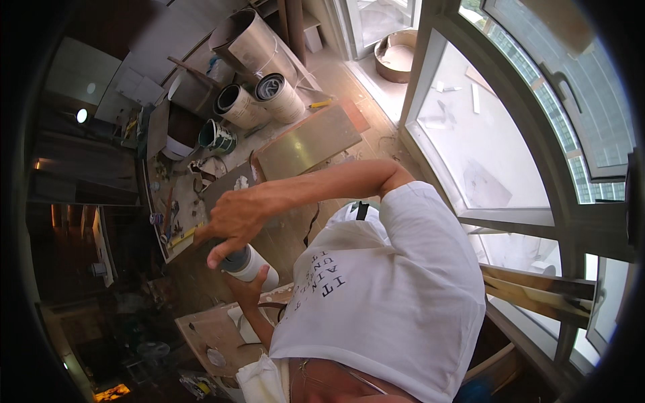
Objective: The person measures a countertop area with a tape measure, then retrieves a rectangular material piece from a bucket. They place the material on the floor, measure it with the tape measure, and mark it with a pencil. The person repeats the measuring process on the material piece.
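A white cylindrical container (250, 266) with a grey lid (235, 258) is tilted in front of my body. My left hand (252, 287) is closed round its lower side, and a few fingertips show at its edge. From above, my right hand (236, 216) reaches across and grips the grey lid, its thumb along the near side. Its other fingers are partly hidden behind the hand and lid. The right forearm crosses over a low work board that holds a grey flat panel (216, 191) with white paste on it.
Beyond stand two large tubs (279, 97) (236, 106), a dark green bucket (218, 136) and a big metal cylinder (252, 47). A flat metallic sheet (306, 142) lies nearer. A yellow-handled tool (183, 236) is at the board's left edge. Glass doors (480, 121) are on the right.
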Demonstrator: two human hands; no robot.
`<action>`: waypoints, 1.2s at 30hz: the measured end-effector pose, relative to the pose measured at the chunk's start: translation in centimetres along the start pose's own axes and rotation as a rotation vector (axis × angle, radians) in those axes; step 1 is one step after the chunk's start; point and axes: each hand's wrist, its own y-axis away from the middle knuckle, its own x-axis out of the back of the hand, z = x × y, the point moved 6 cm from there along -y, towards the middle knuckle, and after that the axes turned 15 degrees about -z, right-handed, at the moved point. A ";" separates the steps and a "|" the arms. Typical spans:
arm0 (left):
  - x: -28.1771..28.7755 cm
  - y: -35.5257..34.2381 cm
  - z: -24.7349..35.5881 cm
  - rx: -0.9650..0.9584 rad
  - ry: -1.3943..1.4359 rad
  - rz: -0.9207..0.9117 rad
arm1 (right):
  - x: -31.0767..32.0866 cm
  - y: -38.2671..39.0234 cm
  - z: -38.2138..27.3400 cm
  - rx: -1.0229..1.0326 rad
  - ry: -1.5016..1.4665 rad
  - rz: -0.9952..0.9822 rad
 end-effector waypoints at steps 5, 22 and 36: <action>-0.4 1.6 1.2 -0.013 0.066 -0.154 | -1.6 1.3 -2.7 0.000 -0.251 0.089; -1.8 22.7 0.3 0.314 0.257 0.245 | -15.2 -7.9 -16.6 0.340 -0.050 -0.651; -7.4 34.8 0.1 0.544 0.087 0.897 | -28.7 -9.3 -25.2 0.983 0.046 -0.580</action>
